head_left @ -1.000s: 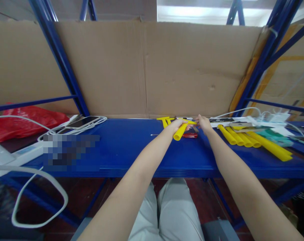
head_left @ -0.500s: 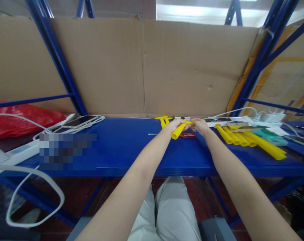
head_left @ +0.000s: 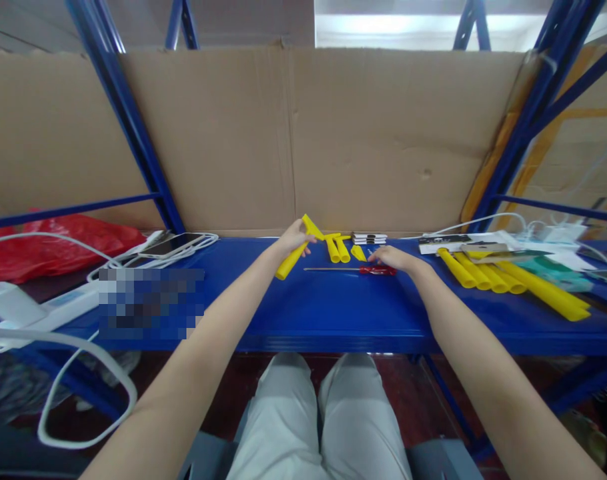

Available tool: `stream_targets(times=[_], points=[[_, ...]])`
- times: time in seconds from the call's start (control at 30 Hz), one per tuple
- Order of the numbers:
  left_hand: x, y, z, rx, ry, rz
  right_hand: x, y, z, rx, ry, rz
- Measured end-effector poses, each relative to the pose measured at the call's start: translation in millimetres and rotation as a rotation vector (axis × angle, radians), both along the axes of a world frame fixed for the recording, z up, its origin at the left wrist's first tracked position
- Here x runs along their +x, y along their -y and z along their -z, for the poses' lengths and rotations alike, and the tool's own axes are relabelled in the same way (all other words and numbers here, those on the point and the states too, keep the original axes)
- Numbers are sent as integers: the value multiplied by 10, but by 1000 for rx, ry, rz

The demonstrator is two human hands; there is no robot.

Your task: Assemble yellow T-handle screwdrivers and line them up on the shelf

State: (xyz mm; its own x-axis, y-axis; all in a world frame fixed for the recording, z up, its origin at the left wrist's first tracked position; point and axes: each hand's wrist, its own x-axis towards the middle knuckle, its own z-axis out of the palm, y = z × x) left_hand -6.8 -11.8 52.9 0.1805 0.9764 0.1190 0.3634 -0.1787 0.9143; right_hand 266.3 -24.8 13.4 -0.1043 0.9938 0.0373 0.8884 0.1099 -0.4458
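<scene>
Clearly, from the head camera, the left hand (head_left: 293,238) is closed around a yellow tube (head_left: 294,255), holding it near its upper end so that the long part slants down toward the blue worktop (head_left: 293,313), its lower tip just above or on the surface; which, I cannot tell. The right hand (head_left: 391,257) lies flat with its fingers loose, resting on the red handle of a screwdriver (head_left: 356,269) but not wrapped around it; the thin shaft points left across the worktop, toward the tube.

To handle this well, the left hand's grip looks best kept firm and close to the tube's end, so the tube does not swing while it is being worked on. The right hand would want to close fully round the red handle before lifting, since a loose pinch lets the long shaft dip. Just behind the screwdriver lie short yellow pieces (head_left: 337,247) and a small dark stack (head_left: 369,237), so a low, straight lift seems safer than a sweep.

Well to the right rests a row of yellow tubes (head_left: 488,278). At the far left lie a phone (head_left: 171,244) with white cables and a red bag (head_left: 58,243).
</scene>
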Motion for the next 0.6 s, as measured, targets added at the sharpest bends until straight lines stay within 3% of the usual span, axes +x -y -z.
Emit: stream_targets(times=[0.13,0.3,0.6], points=[[-203,88,134,224,-242,-93,15,-67,14,19,95,-49],[-201,205,246,551,-524,-11,55,-164,64,54,178,-91],[-8,377,340,626,-855,116,116,-195,125,53,220,158]])
